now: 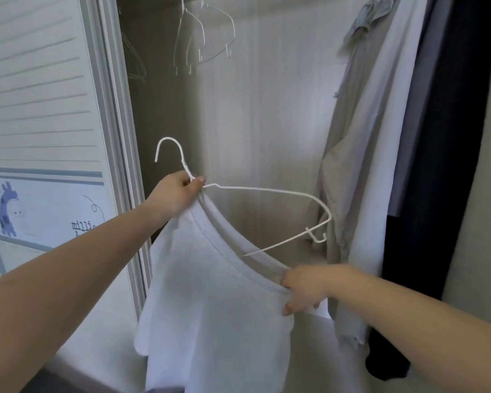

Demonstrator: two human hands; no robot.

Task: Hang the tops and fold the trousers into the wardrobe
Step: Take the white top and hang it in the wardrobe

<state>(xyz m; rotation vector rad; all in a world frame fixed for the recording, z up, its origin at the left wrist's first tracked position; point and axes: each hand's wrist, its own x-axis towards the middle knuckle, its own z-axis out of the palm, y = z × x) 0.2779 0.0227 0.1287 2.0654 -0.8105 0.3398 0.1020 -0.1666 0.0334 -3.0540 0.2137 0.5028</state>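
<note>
Holding white hanger [267, 191] and top [210, 307], open wardrobe [267, 109], hung clothes [394, 137]

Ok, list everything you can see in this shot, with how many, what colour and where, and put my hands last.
white wire hanger: one, white, centre, held at its neck, one end inside the top's neckline.
pale grey T-shirt top: one, pale grey, lower centre, hanging from the collar.
empty wire hangers: at least three, white or pale, hanging at the upper centre.
hung garments: several, beige, pale blue, white, grey and dark navy, right side of the wardrobe.
louvred wardrobe door: one, white, left.
picture with a blue figure: one, white and blue, lower left on the door.
left hand: one, pinching the hanger's neck and the collar.
right hand: one, gripping the collar at the lower right.
</note>
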